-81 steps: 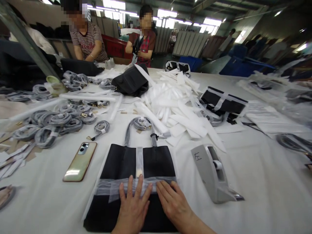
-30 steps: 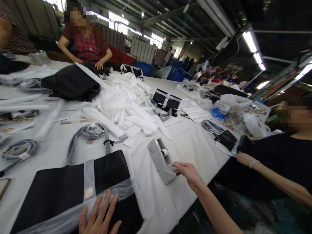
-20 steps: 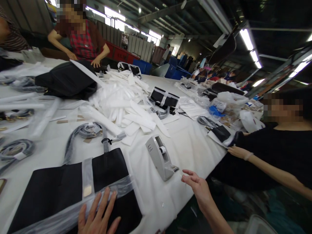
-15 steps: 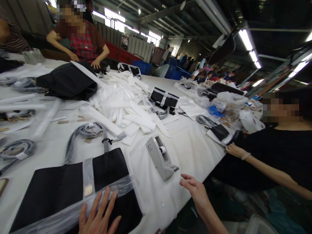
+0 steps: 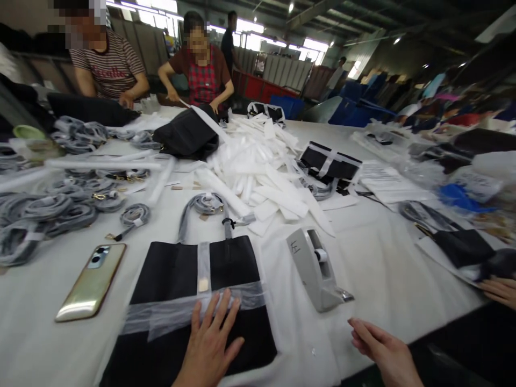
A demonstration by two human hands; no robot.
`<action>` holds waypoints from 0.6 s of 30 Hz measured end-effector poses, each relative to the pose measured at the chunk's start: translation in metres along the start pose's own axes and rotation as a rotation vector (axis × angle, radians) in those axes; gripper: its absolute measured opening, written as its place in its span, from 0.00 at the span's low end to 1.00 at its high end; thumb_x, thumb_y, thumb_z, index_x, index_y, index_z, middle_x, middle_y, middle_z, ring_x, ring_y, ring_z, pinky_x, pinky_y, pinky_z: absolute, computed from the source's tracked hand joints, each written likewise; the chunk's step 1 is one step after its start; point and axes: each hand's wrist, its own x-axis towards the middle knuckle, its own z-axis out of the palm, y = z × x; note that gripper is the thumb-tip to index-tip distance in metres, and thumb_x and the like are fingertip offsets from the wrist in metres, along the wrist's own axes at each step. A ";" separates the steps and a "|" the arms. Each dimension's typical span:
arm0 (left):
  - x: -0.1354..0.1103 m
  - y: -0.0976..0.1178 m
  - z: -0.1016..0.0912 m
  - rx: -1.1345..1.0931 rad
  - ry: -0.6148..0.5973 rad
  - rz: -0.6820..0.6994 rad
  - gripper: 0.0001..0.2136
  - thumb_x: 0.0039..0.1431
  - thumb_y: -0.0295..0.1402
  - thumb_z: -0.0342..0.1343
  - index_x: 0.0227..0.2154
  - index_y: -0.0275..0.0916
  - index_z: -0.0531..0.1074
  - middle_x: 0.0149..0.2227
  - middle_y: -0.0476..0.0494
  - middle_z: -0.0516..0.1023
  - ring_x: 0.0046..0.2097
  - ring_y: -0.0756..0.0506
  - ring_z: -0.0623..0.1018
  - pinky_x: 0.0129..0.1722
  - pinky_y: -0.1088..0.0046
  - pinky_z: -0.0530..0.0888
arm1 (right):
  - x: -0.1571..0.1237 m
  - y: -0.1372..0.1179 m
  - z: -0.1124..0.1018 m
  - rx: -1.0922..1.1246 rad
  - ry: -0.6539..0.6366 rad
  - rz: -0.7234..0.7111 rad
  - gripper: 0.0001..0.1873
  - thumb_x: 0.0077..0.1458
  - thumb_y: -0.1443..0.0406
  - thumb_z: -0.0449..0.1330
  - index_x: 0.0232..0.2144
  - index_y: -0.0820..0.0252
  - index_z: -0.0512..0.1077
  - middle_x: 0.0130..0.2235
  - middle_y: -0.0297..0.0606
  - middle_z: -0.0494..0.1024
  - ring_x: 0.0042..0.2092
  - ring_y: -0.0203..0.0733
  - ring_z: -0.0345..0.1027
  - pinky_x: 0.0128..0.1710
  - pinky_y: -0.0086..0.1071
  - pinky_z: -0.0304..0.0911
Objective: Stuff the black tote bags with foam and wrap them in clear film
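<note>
A black handbag (image 5: 177,269) lies flat on the table with its handle pointing away from me. A clear plastic band runs across it, and a second strip (image 5: 204,255) goes down over its gold-coloured clasp. My left hand (image 5: 212,336) rests with fingers spread on the band. To the right of the bag stands a grey tape dispenser (image 5: 310,274) with a roll of white-cored tape. Just in front of its cutting end is my right hand (image 5: 379,344), its fingers drawn together at the tips. Whatever may be between those fingertips is too small to make out.
A phone (image 5: 92,282) lies left of the bag. Wrapped straps (image 5: 44,212) and a pile of white foam strips (image 5: 258,166) cover the table beyond. More bags (image 5: 330,164) sit further back. Two co-workers (image 5: 197,75) stand across; another person's hand (image 5: 500,290) is at right.
My view has turned left, bringing the phone and more straps into sight. My right hand's fingers have closed together near the dispenser. My left hand stays on the band.
</note>
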 end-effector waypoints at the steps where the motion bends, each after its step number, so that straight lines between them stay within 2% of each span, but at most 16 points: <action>1: -0.001 0.001 0.001 -0.020 0.019 0.001 0.28 0.60 0.38 0.51 0.63 0.45 0.54 0.66 0.45 0.56 0.64 0.38 0.57 0.64 0.48 0.42 | -0.005 -0.003 -0.002 -0.019 0.007 -0.031 0.20 0.27 0.52 0.70 0.22 0.60 0.79 0.22 0.41 0.76 0.24 0.42 0.68 0.26 0.35 0.66; 4: -0.004 0.003 0.007 -0.100 0.071 -0.018 0.28 0.60 0.36 0.49 0.64 0.44 0.53 0.64 0.42 0.59 0.64 0.37 0.58 0.63 0.46 0.45 | -0.022 -0.012 -0.010 -0.069 -0.029 -0.128 0.19 0.34 0.51 0.67 0.21 0.62 0.77 0.19 0.36 0.72 0.21 0.36 0.62 0.22 0.32 0.59; 9: -0.006 0.006 0.011 -0.171 0.066 -0.047 0.30 0.61 0.35 0.48 0.65 0.47 0.47 0.63 0.41 0.62 0.63 0.36 0.60 0.62 0.42 0.48 | -0.036 -0.016 -0.021 -0.155 -0.051 -0.159 0.22 0.39 0.49 0.65 0.16 0.63 0.72 0.15 0.32 0.67 0.18 0.32 0.56 0.20 0.30 0.52; 14: -0.006 0.008 0.007 -0.167 0.052 -0.061 0.30 0.61 0.36 0.46 0.65 0.48 0.45 0.63 0.41 0.62 0.63 0.36 0.60 0.62 0.43 0.48 | -0.024 0.001 -0.011 -0.191 0.033 -0.143 0.28 0.43 0.42 0.60 0.18 0.62 0.71 0.12 0.30 0.63 0.16 0.32 0.54 0.19 0.30 0.51; 18: -0.006 0.007 0.008 -0.145 0.048 -0.055 0.30 0.61 0.36 0.47 0.65 0.48 0.47 0.63 0.41 0.61 0.63 0.36 0.60 0.62 0.43 0.47 | -0.007 0.015 0.000 -0.174 0.038 -0.146 0.28 0.40 0.41 0.61 0.19 0.62 0.70 0.11 0.26 0.58 0.15 0.31 0.48 0.18 0.29 0.45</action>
